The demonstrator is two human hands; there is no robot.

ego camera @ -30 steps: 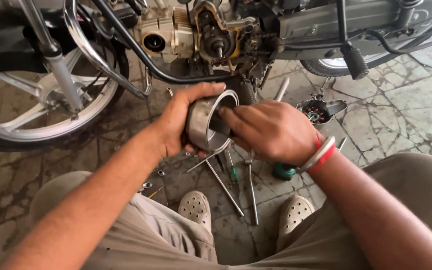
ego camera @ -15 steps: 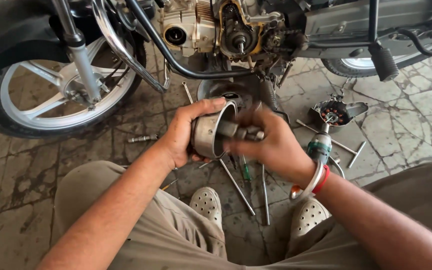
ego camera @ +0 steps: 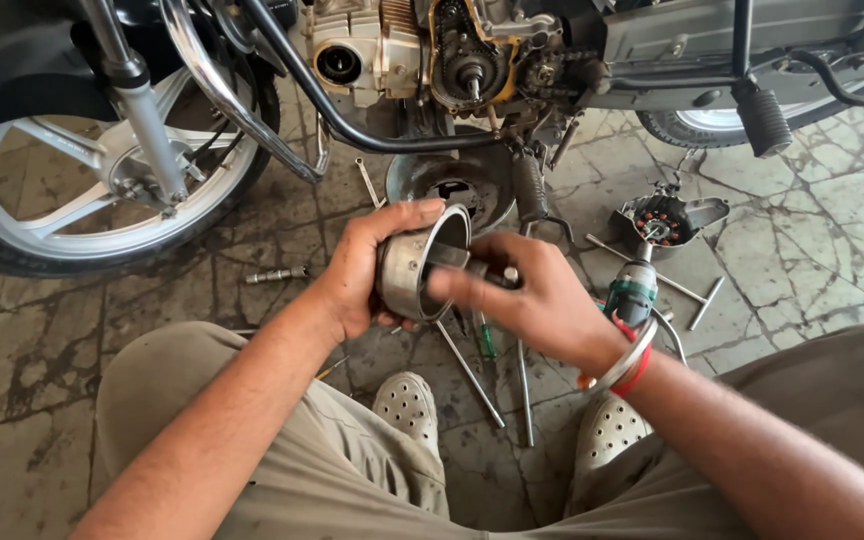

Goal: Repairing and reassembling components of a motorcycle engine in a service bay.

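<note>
1. A round metal drum (ego camera: 414, 268), dull grey with a worn rim and an open mouth, is held in the air above the person's feet, just in front of the motorcycle's engine.
2. The left hand (ego camera: 362, 265) wraps around the drum's outer wall, fingers curled over the top edge.
3. The right hand (ego camera: 532, 295) is closed around a small dark part (ego camera: 492, 277) at the drum's mouth; red and silver bangles (ego camera: 624, 362) circle the wrist.
4. Below, long thin steel rods (ego camera: 472, 375) lie on the cracked stone floor (ego camera: 782, 260) beside perforated pale clogs (ego camera: 407, 402).
5. Further out sit a shallow metal cover (ego camera: 452, 185), the exposed engine (ego camera: 472, 55) with chain, and a spoked alloy wheel (ego camera: 72, 190).
</note>
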